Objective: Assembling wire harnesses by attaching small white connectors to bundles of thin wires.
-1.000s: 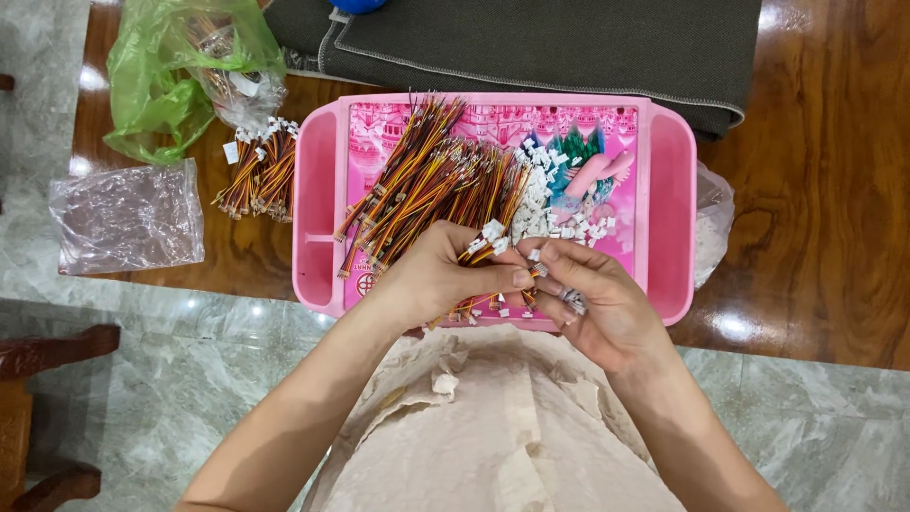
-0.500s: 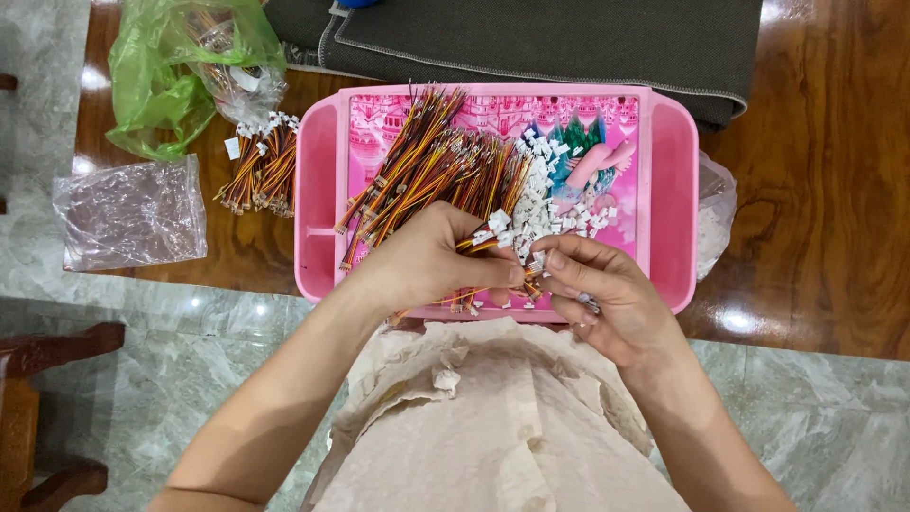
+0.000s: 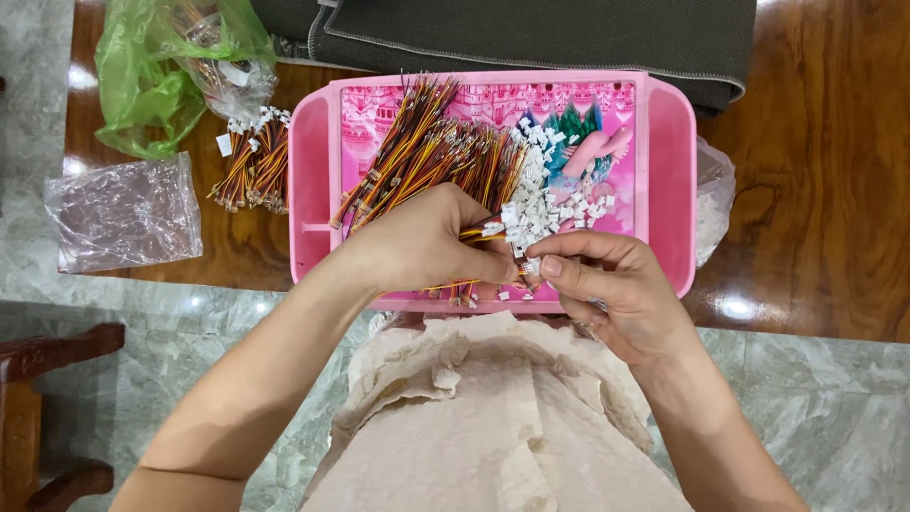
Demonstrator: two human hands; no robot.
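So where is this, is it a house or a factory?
Probably a home, with piecework done at a low wooden table. There is a marble-like floor and a carved chair. The left hand and right hand work wires and small white plugs in a pink tray.

Plastic bags around a pink tray on a wooden table

A crumpled green plastic bag (image 3: 152, 81) is seen at the far left corner of the wooden table (image 3: 815, 190), with a clear bag (image 3: 232, 71) of small parts lying against its right side. A flat, clear, rectangular plastic bag (image 3: 125, 213) is laid at the table's near left edge. A further clear bag of white pieces (image 3: 711, 199) is partly hidden behind the right wall of the pink tray (image 3: 313, 171).
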